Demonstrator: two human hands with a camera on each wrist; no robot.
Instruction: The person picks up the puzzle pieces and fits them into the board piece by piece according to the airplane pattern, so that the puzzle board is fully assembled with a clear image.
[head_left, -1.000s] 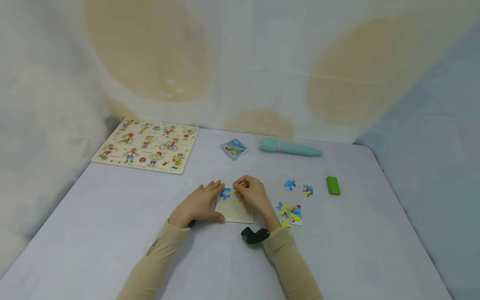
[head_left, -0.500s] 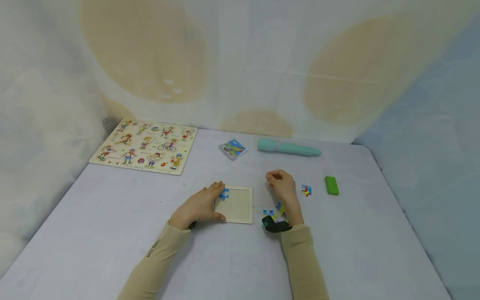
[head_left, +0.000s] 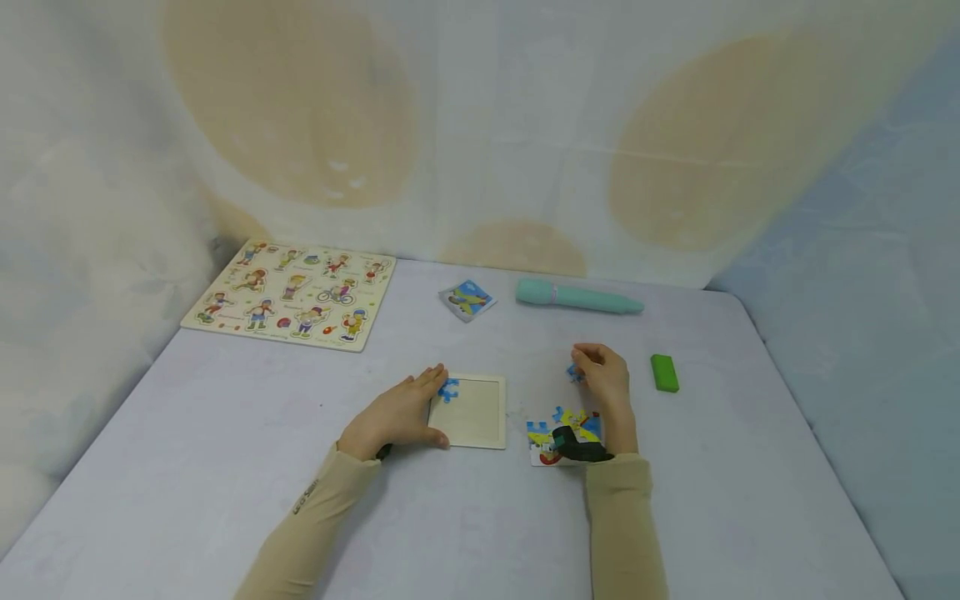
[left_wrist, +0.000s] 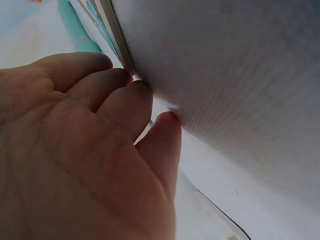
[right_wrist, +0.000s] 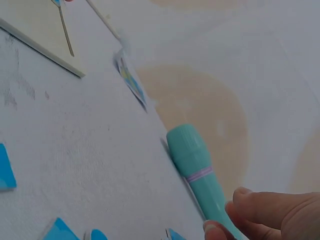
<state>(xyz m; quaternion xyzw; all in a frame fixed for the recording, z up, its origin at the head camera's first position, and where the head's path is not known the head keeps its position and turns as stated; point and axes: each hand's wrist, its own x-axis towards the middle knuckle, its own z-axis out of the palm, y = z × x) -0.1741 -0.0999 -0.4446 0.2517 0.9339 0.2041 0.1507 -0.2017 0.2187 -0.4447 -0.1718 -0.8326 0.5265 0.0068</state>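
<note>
My left hand (head_left: 396,417) rests at the left side of a small square wooden puzzle tray (head_left: 480,417). Its fingers lie fairly straight along the edge; the left wrist view shows the fingertips by the tray's rim (left_wrist: 115,35). A blue jigsaw piece (head_left: 448,390) sits in the tray's upper left corner, partly under these fingers. To the right, my right hand (head_left: 609,383) has its curled fingertips at another blue jigsaw piece (head_left: 573,374). Whether they pinch it is unclear. Several yellow, blue and red pieces (head_left: 537,429) lie below that hand, partly covered by the wrist camera.
A larger board with sports figures (head_left: 292,292) lies at the back left. Behind the tray is a small picture card (head_left: 467,300), beside a mint-green marker-shaped object (head_left: 581,297). A green block (head_left: 664,372) lies right of the right hand. Cloth walls stand behind the table.
My right hand has moved from the tray's top edge rightward to the loose blue piece, uncovering the tray's right part. The left hand has stayed at the tray's left side.
</note>
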